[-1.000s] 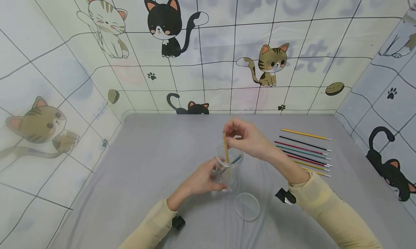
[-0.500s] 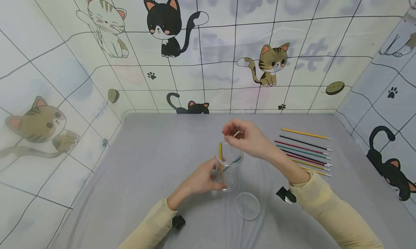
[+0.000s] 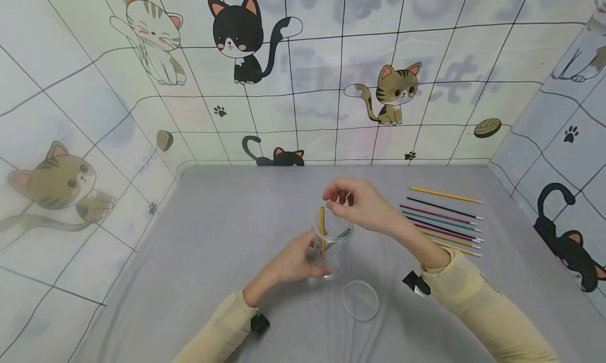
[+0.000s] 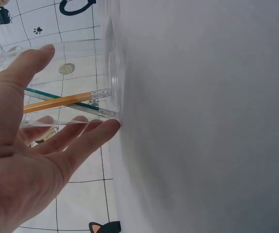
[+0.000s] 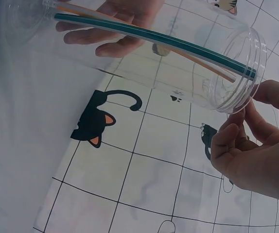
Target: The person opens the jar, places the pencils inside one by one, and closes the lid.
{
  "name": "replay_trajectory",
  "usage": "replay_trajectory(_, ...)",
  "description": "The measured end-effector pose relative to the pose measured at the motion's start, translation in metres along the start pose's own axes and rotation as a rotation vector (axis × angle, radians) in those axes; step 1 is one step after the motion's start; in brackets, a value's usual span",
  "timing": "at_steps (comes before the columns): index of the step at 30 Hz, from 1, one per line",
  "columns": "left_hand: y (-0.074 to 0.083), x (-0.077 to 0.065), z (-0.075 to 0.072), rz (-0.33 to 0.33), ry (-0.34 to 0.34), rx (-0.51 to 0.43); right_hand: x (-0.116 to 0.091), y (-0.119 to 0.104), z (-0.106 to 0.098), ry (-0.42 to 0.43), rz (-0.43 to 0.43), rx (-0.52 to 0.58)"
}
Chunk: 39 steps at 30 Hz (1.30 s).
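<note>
My left hand holds a clear jar upright on the table, thumb on one side and fingers on the other. Two pencils lean inside it, a yellow pencil and a dark green pencil, crossing each other. Their ferrule ends rest at the jar's bottom in the left wrist view, where the yellow pencil overlaps the green one. My right hand hovers at the jar's rim with loosely bent fingers and nothing between them. A round clear lid lies in front of the jar.
On the right of the grey table several pencils lie in a row, among them a yellow pencil at the back and a black pencil. Cat-patterned cloth walls close in the back and both sides.
My right hand has let go of the yellow pencil, which has dropped into the jar and leans against its left side. The right hand stays over the rim; the left hand keeps its hold.
</note>
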<state>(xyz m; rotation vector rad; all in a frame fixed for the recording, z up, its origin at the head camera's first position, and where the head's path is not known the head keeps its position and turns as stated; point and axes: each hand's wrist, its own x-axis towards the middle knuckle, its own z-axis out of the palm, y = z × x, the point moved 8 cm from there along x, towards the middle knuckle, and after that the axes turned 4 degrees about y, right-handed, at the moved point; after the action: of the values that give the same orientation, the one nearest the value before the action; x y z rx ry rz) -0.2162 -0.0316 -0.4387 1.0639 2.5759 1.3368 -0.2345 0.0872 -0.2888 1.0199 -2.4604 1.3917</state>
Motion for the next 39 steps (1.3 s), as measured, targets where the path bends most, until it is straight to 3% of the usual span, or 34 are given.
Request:
replay_trajectory(5,0.0,0.0,0.001,0.001,0.003,-0.007,0.0,0.002,0.002,-0.012,0.007,-0.028)
replay_trajectory(10,-0.001,-0.002,0.002,-0.02,-0.013,-0.023,0.0,0.005,0.001,-0.017,0.062,0.018)
replay_trajectory(15,-0.001,-0.002,0.003,-0.027,-0.015,-0.009,-0.003,0.016,-0.015,0.029,0.133,0.008)
replay_trajectory(24,-0.002,-0.001,0.0,-0.02,0.002,-0.012,-0.037,0.076,-0.061,0.059,0.302,-0.134)
replay_trajectory(32,-0.003,-0.001,-0.001,-0.022,0.007,-0.012,-0.071,0.134,-0.074,0.013,0.386,-0.227)
replay_trajectory(39,-0.002,-0.001,-0.001,-0.018,0.011,-0.02,-0.086,0.157,-0.078,-0.007,0.429,-0.24)
